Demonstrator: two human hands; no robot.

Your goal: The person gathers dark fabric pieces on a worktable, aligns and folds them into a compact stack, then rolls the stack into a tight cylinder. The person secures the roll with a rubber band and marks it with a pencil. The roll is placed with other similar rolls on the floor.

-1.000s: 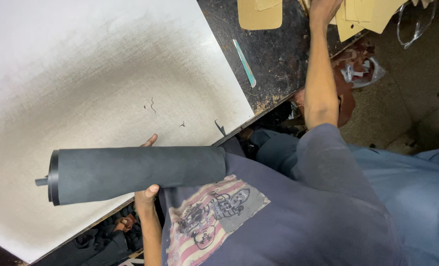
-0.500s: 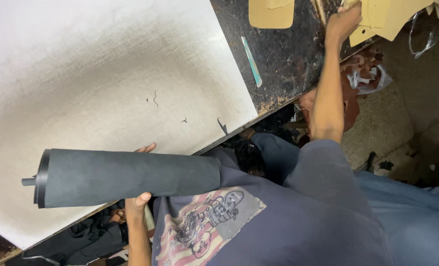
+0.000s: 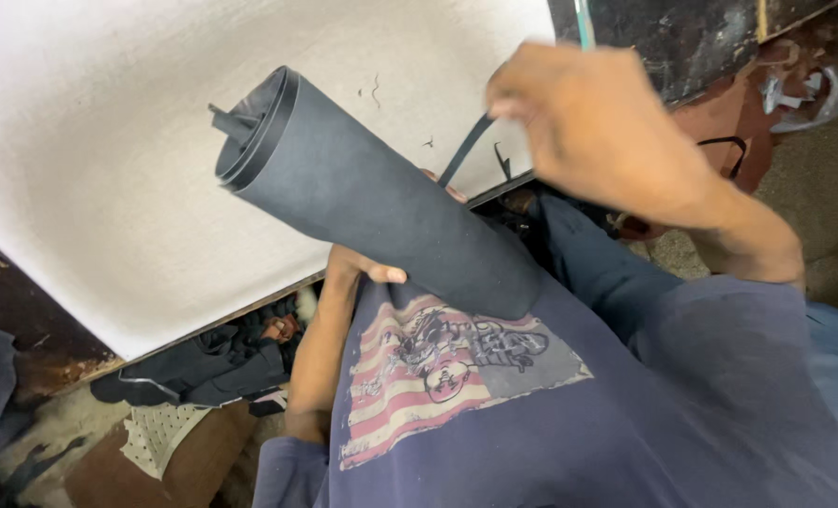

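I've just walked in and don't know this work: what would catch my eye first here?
The big roll of dark sheet material lies slanted across the middle, gripped from below by the left hand. Behind it lies a broad white board. At upper right, the right hand hovers, fingers by a thin dark strip.

Single head view, steep downward, close over white table (image 3: 109, 169).

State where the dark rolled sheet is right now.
In the head view, the dark rolled sheet slants across the centre, gripped from below by the left hand, over the white tabletop's near edge.
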